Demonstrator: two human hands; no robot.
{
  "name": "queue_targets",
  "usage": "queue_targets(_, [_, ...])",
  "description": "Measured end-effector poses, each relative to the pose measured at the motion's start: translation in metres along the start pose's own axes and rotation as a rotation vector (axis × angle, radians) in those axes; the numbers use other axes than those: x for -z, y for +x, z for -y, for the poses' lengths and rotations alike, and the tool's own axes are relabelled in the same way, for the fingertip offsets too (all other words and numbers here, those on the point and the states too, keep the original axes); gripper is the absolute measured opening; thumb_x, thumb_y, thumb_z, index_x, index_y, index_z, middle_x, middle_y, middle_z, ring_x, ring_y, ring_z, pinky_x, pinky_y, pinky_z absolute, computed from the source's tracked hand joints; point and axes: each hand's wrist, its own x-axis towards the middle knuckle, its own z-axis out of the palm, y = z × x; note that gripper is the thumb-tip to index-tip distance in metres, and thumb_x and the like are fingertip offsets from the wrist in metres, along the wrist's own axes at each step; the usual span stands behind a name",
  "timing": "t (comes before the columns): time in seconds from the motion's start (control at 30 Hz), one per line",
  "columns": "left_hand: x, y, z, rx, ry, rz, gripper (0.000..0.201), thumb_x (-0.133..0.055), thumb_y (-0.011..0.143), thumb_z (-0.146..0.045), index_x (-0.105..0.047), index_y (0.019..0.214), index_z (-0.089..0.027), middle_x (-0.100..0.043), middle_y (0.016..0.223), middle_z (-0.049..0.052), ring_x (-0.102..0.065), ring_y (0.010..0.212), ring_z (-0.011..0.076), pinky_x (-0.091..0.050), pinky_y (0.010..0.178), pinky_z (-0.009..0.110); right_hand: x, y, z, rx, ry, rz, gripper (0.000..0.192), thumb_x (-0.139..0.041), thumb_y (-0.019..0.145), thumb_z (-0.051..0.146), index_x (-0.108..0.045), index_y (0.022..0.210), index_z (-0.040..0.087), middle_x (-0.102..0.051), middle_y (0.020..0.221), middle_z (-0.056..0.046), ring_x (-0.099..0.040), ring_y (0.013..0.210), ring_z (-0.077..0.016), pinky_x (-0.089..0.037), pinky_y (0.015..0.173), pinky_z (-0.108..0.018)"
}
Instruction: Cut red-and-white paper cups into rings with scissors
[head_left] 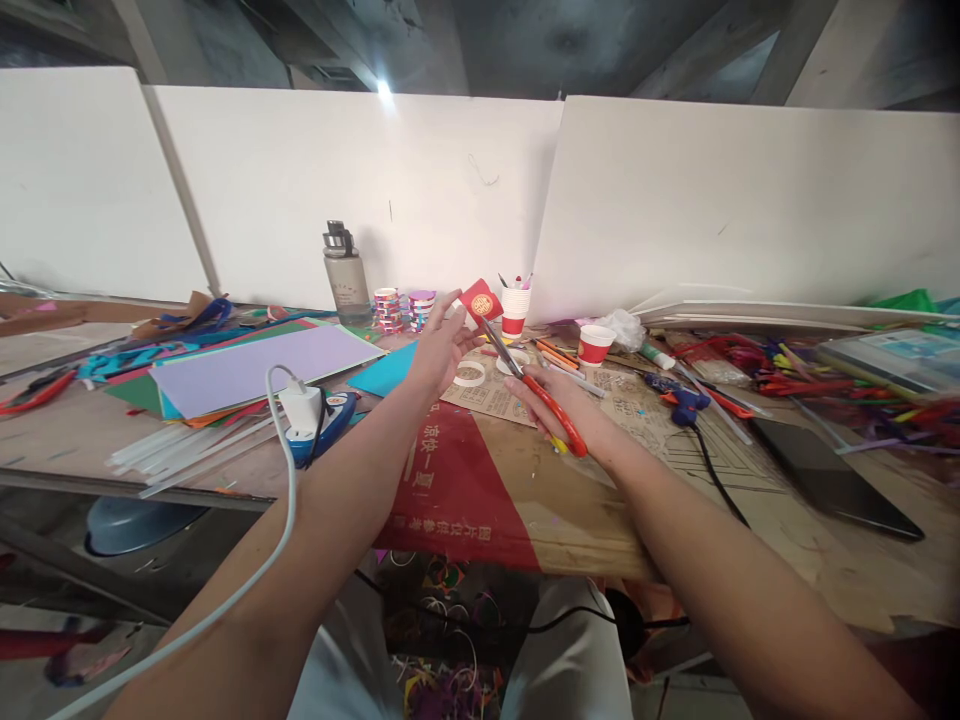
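Two hands are in my view from this remote seat, both raised above the tabletop (592, 525). With the left hand (441, 345) I am grasping a red and white paper piece (480, 300) that bears a round gold emblem; it is up in the air, just left of a stack of paper cups (514, 308) with pens (502, 280) in it. From here I cannot tell if it is a whole cup or only a part of one. The right hand (559, 392) is wrapped around the scissors (544, 398) at their orange handles, and the blades point up to the lower edge of the paper. Their tip overlaps this edge in my view, but whether it touches the paper I cannot say. For careful cutting, I judge that the left fingers should pinch the paper well away from the line of the blades. It seems better to me to turn the paper slowly than to twist the right wrist, and to use short, even closings. The paper may bend under pressure, so a light grip is wise. Below the hands, a tape roll (469, 381) lies on the tabletop, and a single cup (595, 347) stands to the right.
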Motion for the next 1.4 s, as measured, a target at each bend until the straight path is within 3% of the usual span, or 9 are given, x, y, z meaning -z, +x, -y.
queue_targets(0.2, [0.0, 0.0, -0.001, 0.007, -0.002, -0.047, 0.05, -0.081, 0.079, -0.039, -0.06, 0.123, -0.028, -0.071, 0.099, 0.003, -0.069, 0.082, 0.0167, -0.052, 0.073, 0.029, -0.002, -0.001, -0.002, -0.062, 0.009, 0.019, 0.05, -0.048, 0.091, 0.072, -0.049, 0.081, 0.023, -0.052, 0.058, 0.003, -0.047, 0.047, -0.0115, -0.038, 0.048, -0.024])
queue_targets(0.4, [-0.002, 0.001, 0.0, -0.001, 0.022, -0.014, 0.038, -0.081, 0.078, -0.04, -0.062, 0.105, -0.021, -0.071, 0.102, 0.005, -0.067, 0.079, 0.0134, -0.05, 0.07, 0.027, -0.003, 0.0, -0.002, -0.128, 0.013, 0.027, 0.052, -0.048, 0.089, 0.075, -0.05, 0.083, 0.023, -0.054, 0.056, 0.003, -0.049, 0.043, -0.0114, -0.036, 0.044, -0.023])
queue_targets(0.9, [-0.002, 0.001, 0.002, -0.148, 0.118, -0.01, 0.037, -0.08, 0.077, -0.031, -0.064, 0.11, -0.023, -0.069, 0.108, 0.005, -0.065, 0.09, 0.0163, -0.052, 0.07, 0.026, 0.001, -0.006, 0.015, -0.162, 0.071, 0.051, 0.051, -0.053, 0.089, 0.071, -0.045, 0.076, 0.023, -0.052, 0.057, 0.002, -0.047, 0.041, -0.011, -0.037, 0.04, -0.024])
queue_targets(1.4, [-0.001, 0.004, 0.003, -0.14, 0.122, -0.033, 0.043, -0.083, 0.075, -0.026, -0.065, 0.114, -0.025, -0.067, 0.116, 0.006, -0.067, 0.098, 0.0186, -0.055, 0.077, 0.027, 0.0, -0.005, 0.008, -0.097, 0.013, 0.016, 0.049, -0.05, 0.092, 0.069, -0.046, 0.076, 0.023, -0.051, 0.058, 0.003, -0.046, 0.047, -0.011, -0.037, 0.046, -0.024])
